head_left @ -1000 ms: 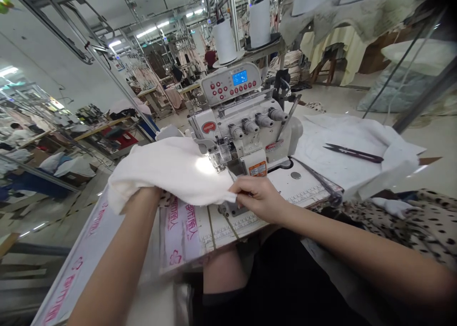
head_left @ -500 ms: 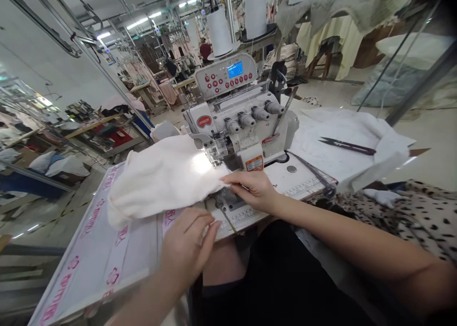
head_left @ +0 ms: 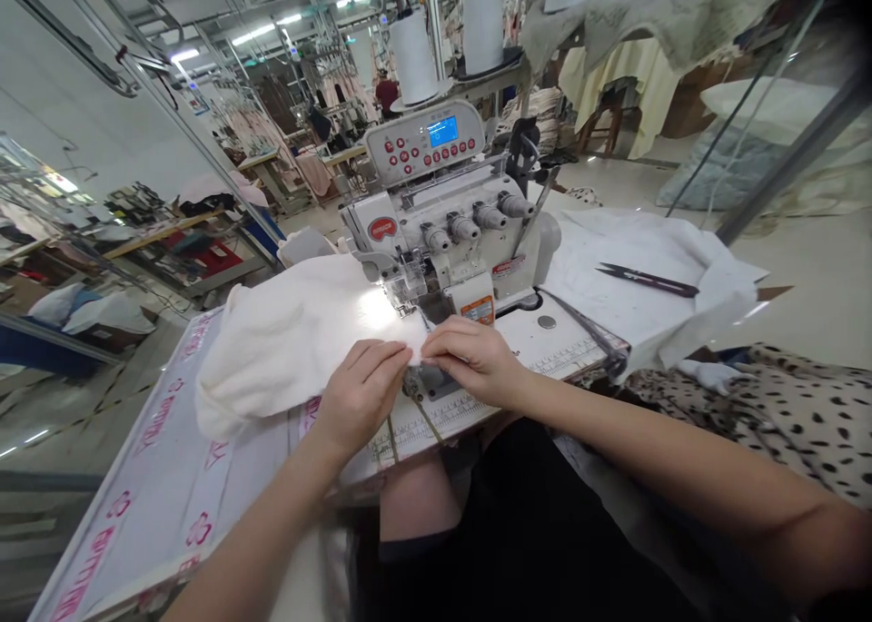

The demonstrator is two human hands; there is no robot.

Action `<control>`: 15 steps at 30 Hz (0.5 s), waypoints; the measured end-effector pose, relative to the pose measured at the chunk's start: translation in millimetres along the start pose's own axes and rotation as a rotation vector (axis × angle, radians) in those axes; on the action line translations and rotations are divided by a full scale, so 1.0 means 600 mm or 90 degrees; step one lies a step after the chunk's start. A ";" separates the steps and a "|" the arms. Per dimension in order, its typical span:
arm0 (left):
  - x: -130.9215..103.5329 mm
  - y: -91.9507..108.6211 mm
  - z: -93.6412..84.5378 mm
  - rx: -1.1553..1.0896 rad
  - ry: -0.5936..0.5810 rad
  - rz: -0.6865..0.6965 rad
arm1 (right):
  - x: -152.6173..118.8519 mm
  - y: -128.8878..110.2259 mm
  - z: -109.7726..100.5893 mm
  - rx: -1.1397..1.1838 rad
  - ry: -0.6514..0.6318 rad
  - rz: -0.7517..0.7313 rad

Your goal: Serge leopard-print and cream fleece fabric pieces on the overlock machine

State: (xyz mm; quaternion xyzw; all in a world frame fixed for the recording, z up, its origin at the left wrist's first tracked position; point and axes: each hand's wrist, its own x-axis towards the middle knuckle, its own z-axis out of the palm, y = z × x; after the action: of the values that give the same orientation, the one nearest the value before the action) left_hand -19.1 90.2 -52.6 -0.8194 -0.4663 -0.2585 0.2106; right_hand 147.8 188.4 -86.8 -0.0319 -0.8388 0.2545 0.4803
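Note:
A piece of white fabric (head_left: pixel 272 340) lies over the left of the table, its far edge lit under the presser foot of a white overlock sewing machine (head_left: pixel 442 222). At its near edge, my left hand (head_left: pixel 368 386) pinches the cloth between thumb and fingers. Just to the right, my right hand (head_left: pixel 473 359) pinches the corner of the same edge, close before the needle area. The fingertips of both hands nearly meet. What lies between them is mostly covered by the fingers.
Dark thread snips (head_left: pixel 647 280) lie on white cloth (head_left: pixel 708 241) right of the machine. Thread cones (head_left: pixel 482 27) stand behind it. Spotted fabric (head_left: pixel 804 413) is heaped at the lower right. A printed plastic cover (head_left: pixel 156 486) spreads over the table's left side.
My left hand has risen from in front of the fabric to its near edge and closed on it, beside my right hand. My right hand keeps its pinch. The view has shifted slightly.

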 end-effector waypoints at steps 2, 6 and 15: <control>0.005 -0.008 -0.002 -0.023 -0.011 -0.026 | 0.008 0.011 0.001 -0.014 -0.003 0.001; 0.021 -0.030 0.001 -0.051 -0.044 -0.106 | 0.032 0.022 0.000 -0.116 -0.034 0.011; 0.072 -0.111 0.017 -0.040 -0.161 -0.393 | -0.066 0.022 -0.002 -0.261 -0.017 0.100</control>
State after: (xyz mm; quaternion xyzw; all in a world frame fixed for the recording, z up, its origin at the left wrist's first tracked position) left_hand -56.0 156.1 -26.6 -0.6712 -0.7066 -0.2210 0.0375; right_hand 167.5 188.6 -123.9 -0.1907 -0.8743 0.1158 0.4311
